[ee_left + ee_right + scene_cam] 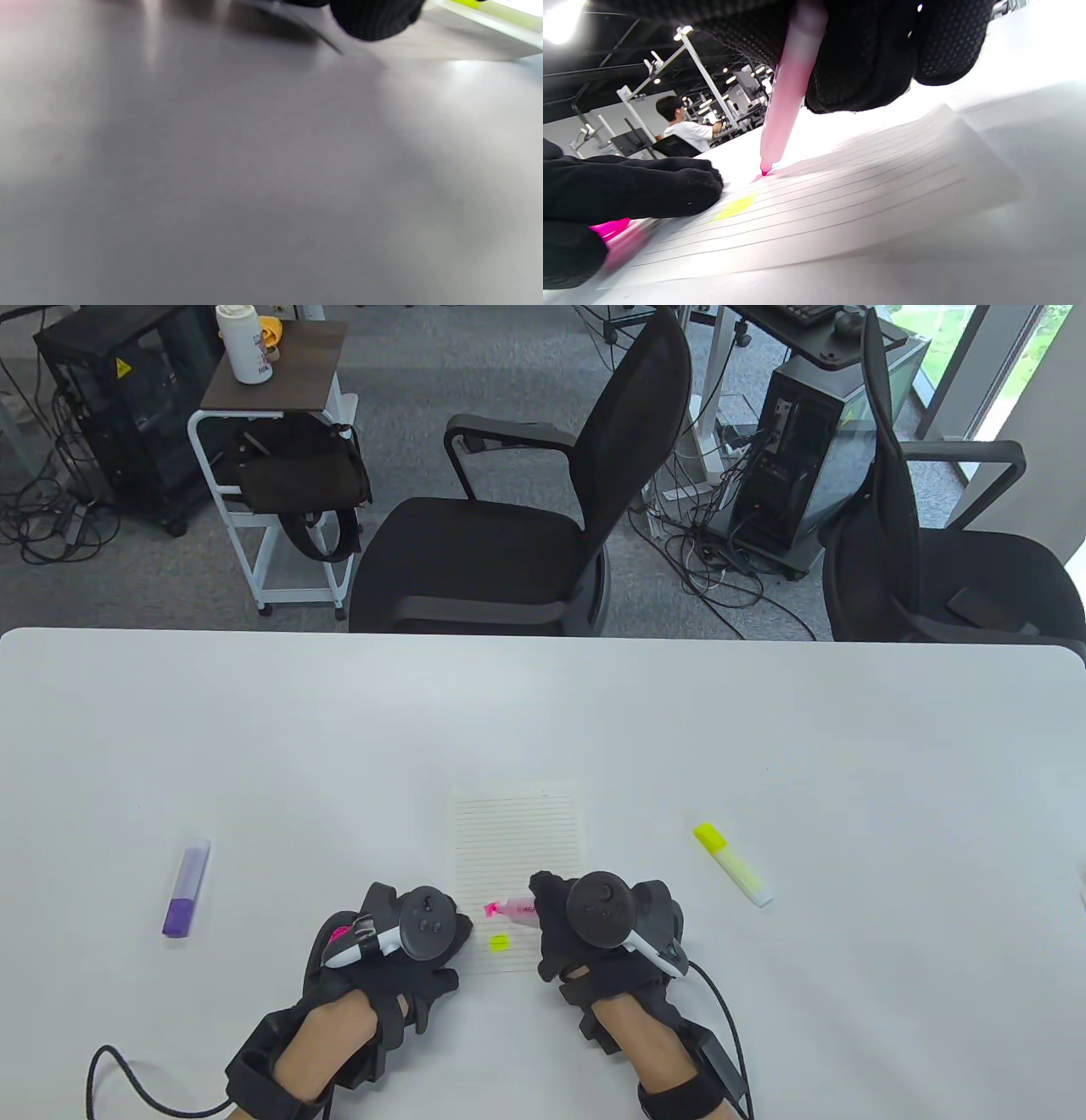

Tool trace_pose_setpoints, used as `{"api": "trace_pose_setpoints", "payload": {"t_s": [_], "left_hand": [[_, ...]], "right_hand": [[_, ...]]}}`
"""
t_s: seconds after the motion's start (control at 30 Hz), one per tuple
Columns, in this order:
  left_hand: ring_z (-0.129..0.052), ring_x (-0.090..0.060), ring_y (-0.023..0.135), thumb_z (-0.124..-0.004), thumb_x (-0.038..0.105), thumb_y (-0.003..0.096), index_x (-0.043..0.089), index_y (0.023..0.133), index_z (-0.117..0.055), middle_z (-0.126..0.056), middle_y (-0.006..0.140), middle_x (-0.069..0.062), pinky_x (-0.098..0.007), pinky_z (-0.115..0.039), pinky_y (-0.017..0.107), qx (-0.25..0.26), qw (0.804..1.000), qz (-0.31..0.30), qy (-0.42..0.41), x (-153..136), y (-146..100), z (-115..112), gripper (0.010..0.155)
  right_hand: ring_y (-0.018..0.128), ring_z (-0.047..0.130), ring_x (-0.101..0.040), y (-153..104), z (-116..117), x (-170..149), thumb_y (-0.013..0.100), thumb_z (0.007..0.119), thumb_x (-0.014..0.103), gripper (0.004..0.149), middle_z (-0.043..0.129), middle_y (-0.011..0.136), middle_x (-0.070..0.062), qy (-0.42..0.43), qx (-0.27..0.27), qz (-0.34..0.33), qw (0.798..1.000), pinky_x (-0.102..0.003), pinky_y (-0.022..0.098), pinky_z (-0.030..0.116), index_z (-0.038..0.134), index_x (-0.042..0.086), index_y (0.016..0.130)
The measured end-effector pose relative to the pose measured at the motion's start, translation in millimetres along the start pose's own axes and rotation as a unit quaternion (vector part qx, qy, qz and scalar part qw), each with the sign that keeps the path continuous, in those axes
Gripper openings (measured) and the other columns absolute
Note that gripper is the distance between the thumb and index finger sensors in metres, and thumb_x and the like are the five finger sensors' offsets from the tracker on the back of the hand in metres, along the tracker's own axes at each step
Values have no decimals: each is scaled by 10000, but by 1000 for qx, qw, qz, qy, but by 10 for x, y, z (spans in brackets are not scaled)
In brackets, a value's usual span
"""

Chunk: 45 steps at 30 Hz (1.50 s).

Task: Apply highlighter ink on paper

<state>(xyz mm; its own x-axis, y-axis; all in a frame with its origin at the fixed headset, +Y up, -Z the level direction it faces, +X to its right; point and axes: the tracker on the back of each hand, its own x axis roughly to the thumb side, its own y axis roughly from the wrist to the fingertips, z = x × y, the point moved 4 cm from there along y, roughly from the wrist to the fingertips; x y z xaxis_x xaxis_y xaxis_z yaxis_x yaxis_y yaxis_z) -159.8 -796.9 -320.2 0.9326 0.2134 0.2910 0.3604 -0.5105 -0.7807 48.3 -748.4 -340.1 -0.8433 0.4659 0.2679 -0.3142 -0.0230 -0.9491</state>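
A lined paper sheet (519, 848) lies on the white table (543, 712). My right hand (594, 925) grips an uncapped pink highlighter (513, 909), its tip touching the sheet; the right wrist view shows the tip (764, 171) on a small pink mark. A yellow ink patch (499, 941) sits just below on the sheet (840, 186). My left hand (407, 937) rests on the sheet's lower left edge and holds the pink cap (338, 934), also seen in the right wrist view (611, 228). The left wrist view is blurred, showing one fingertip (373, 19).
A capped purple highlighter (187, 887) lies at the table's left. A capped yellow highlighter (732, 864) lies right of the sheet. Two black office chairs (526, 517) stand beyond the far edge.
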Motion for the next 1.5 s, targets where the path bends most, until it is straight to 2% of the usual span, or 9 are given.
{"api": "trace_pose_setpoints", "payload": {"t_s": [0.2, 0.4, 0.57, 0.73, 0.9, 1.07, 1.23, 1.4, 1.5], "left_hand": [[-237, -369, 1081, -674, 493, 464, 356, 1074, -370, -218, 1148, 77, -671, -255, 725, 0, 1000, 0, 0, -1, 1, 0, 696], [-238, -370, 1081, -674, 493, 463, 356, 1074, -370, -219, 1148, 76, -671, -258, 724, 0, 1000, 0, 0, -1, 1, -1, 696], [-236, -369, 1081, -674, 494, 463, 356, 1074, -369, -218, 1148, 77, -671, -256, 725, 0, 1000, 0, 0, -1, 1, -1, 697], [-237, -370, 1081, -674, 493, 464, 356, 1074, -369, -219, 1148, 76, -671, -257, 725, 0, 1000, 0, 0, 2, -1, -2, 696], [-237, -372, 1080, -674, 493, 463, 355, 1075, -369, -218, 1148, 77, -671, -258, 724, 0, 1000, 0, 0, 0, 1, -3, 698], [-237, -369, 1081, -674, 493, 464, 356, 1075, -368, -218, 1148, 76, -671, -257, 725, 0, 1000, 0, 0, -1, 2, -3, 696], [-237, -371, 1080, -674, 493, 464, 353, 1075, -368, -217, 1148, 76, -670, -256, 725, 0, 1000, 0, 0, -2, 4, -4, 698], [-237, -370, 1080, -674, 492, 464, 355, 1074, -369, -217, 1148, 77, -670, -258, 725, 0, 1000, 0, 0, -1, 4, -4, 697], [-237, -370, 1081, -674, 493, 464, 355, 1075, -368, -217, 1148, 77, -671, -255, 725, 0, 1000, 0, 0, -1, 4, -4, 697]], "right_hand": [[535, 933, -327, 1, 4, -27, 638, 714, 304, 385, 876, 845, -152, -16, -28, 5, 999, -587, 615, 716, 713, 199, 1008], [500, 940, -328, -1, 17, -36, 626, 727, 298, 382, 898, 812, -155, 13, 8, 8, 1000, -589, 603, 725, 738, 182, 990], [522, 935, -324, -1, 19, -51, 636, 715, 304, 383, 882, 834, -152, -1, -18, 14, 1000, -587, 610, 719, 722, 194, 1002], [490, 940, -323, -1, 11, -49, 626, 727, 299, 378, 900, 805, -155, 13, 8, 16, 1000, -587, 600, 728, 745, 182, 985], [522, 933, -323, 0, 5, -57, 638, 713, 305, 383, 881, 833, -151, -8, -23, 20, 1000, -585, 610, 720, 717, 195, 1005], [491, 939, -323, 0, -2, -75, 627, 725, 300, 378, 899, 805, -154, 19, 10, 24, 999, -587, 599, 728, 741, 183, 986], [515, 934, -323, 5, 9, -76, 635, 717, 304, 381, 884, 828, -152, 8, -14, 23, 1000, -586, 609, 720, 724, 194, 1000], [492, 940, -324, 9, 11, -80, 627, 724, 300, 379, 900, 805, -152, 17, 13, 26, 999, -587, 599, 727, 741, 181, 987], [496, 939, -323, 6, 9, -71, 626, 725, 302, 378, 899, 808, -148, 11, 4, 22, 1000, -586, 602, 726, 742, 188, 986]]}}
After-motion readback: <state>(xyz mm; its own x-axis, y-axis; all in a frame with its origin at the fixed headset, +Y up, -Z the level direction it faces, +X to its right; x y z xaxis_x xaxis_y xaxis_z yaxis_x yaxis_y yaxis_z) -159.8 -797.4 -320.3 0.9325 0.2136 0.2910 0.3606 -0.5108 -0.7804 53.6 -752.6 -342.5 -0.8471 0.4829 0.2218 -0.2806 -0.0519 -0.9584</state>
